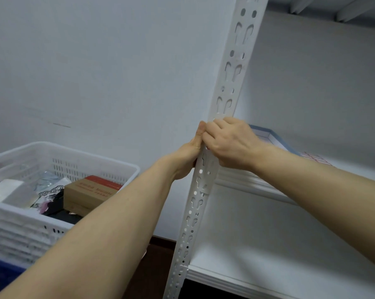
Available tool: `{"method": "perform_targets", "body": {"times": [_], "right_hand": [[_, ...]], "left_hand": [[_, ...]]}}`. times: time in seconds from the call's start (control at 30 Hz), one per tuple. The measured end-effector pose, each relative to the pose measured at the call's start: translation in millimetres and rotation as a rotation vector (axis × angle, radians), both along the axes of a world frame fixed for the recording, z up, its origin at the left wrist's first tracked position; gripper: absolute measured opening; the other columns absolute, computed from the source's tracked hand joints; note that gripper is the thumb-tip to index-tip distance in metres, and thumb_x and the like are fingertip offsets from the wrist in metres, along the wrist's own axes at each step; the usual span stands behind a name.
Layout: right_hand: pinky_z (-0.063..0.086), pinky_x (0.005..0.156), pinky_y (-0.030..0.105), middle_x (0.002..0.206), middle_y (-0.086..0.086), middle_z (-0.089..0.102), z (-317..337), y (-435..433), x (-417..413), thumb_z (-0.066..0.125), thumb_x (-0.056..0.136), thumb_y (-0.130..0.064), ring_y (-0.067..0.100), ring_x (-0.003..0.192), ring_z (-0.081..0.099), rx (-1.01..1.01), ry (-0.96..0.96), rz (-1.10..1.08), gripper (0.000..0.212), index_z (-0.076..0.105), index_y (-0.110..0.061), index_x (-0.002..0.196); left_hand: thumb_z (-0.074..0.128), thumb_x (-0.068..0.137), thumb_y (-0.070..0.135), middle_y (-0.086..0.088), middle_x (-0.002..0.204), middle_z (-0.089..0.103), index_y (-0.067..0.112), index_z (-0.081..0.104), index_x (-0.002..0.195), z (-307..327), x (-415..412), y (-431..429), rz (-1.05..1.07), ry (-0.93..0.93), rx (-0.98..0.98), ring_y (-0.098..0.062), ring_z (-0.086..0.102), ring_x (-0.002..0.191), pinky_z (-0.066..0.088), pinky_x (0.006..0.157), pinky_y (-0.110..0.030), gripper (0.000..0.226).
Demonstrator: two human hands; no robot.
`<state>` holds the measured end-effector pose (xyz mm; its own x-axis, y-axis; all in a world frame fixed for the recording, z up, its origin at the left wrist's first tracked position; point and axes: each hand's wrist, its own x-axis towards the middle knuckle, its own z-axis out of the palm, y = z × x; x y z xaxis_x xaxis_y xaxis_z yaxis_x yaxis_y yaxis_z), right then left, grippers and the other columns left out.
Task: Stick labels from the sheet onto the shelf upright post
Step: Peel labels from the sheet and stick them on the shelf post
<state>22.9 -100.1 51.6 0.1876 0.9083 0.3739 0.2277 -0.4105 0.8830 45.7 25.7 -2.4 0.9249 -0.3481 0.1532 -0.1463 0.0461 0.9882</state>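
Upright post (225,87): white perforated steel, leaning slightly in the wide-angle view; both hands met on it just above a shelf (242,180) joint.
Left hand (187,157): wrapped the post from the left side, thumb straight up along its edge; the fingers were hidden behind the metal.
Right hand (231,145): knuckles towards the camera, fingers bent with their tips on the post's front face, touching the left thumb; whether they pinched anything could not be told.
Label: not visible; judged to be under the fingertips, being pressed down.
Sheet (317,159): a red-printed sheet lay on the shelf behind the right forearm, probably the label stock; print too blurred to confirm.
Basket (63,151): white plastic, left of the post, holding a cardboard box (89,193) and packets; not involved.
Step in hand: judged as smoothing one label onto the post.
Risk, slots: a label bridging the keyhole cut-outs would have little metal to bond to and could lift or tear.
Risk, skew: uneven thumb pressure could set it crooked or creased.
Risk, adhesion: dust on the paint, or release before full rub-down, could let an edge peel.
Risk, sheet: the forearm could sweep the sheet along the shelf.
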Motion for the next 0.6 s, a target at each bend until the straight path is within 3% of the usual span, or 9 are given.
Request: {"method": "perform_targets", "body": {"times": [0.1, 0.3, 0.43, 0.5, 0.6], "right_hand": [[0.025, 0.051, 0.029, 0.059, 0.005, 0.049, -2, 2, -1, 0.047, 0.054, -0.006, 0.022, 0.05, 0.042, -0.02, -0.04, -0.058, 0.011, 0.052, -0.012, 0.062], [0.031, 0.051, 0.031, 0.063, 0.009, 0.049, -4, -5, 0, 0.061, 0.06, -0.008, 0.025, 0.053, 0.044, 0.053, 0.013, -0.005, 0.011, 0.053, -0.009, 0.066], [0.036, 0.047, 0.028, 0.069, 0.012, 0.059, 1, -17, -2, 0.071, 0.067, 0.0, 0.028, 0.054, 0.052, 0.272, 0.132, 0.121, 0.011, 0.063, -0.004, 0.072], [0.039, 0.048, 0.026, 0.069, 0.01, 0.061, 1, -19, 0, 0.07, 0.072, -0.004, 0.027, 0.054, 0.055, 0.221, 0.144, 0.16, 0.005, 0.065, -0.006, 0.071], [0.045, 0.05, 0.028, 0.067, 0.008, 0.059, -3, -17, 6, 0.067, 0.075, -0.005, 0.027, 0.054, 0.055, 0.174, 0.145, 0.187, 0.007, 0.065, -0.009, 0.069]], "left_hand": [[0.022, 0.082, 0.077, -0.005, 0.117, 0.068, 0.022, 0.062, 0.105, -2, 3, 0, 0.008, 0.013, -0.035, -0.018, 0.063, 0.111, 0.045, 0.105, -0.037, 0.072], [0.018, 0.089, 0.07, 0.006, 0.091, 0.072, 0.022, 0.065, 0.092, -5, 6, 2, -0.044, 0.033, -0.081, -0.009, 0.066, 0.093, 0.05, 0.093, -0.027, 0.067], [0.01, 0.094, 0.063, 0.002, 0.094, 0.073, 0.02, 0.067, 0.095, -12, 12, 4, -0.065, 0.11, -0.111, -0.015, 0.064, 0.098, 0.046, 0.095, -0.03, 0.071], [0.015, 0.098, 0.057, -0.003, 0.106, 0.071, 0.018, 0.066, 0.098, -15, 15, 3, -0.035, 0.118, -0.127, -0.018, 0.062, 0.108, 0.042, 0.104, -0.035, 0.065], [0.021, 0.1, 0.051, -0.004, 0.108, 0.068, 0.014, 0.063, 0.095, -15, 16, 1, -0.002, 0.116, -0.139, -0.019, 0.059, 0.111, 0.041, 0.105, -0.032, 0.056]]}}
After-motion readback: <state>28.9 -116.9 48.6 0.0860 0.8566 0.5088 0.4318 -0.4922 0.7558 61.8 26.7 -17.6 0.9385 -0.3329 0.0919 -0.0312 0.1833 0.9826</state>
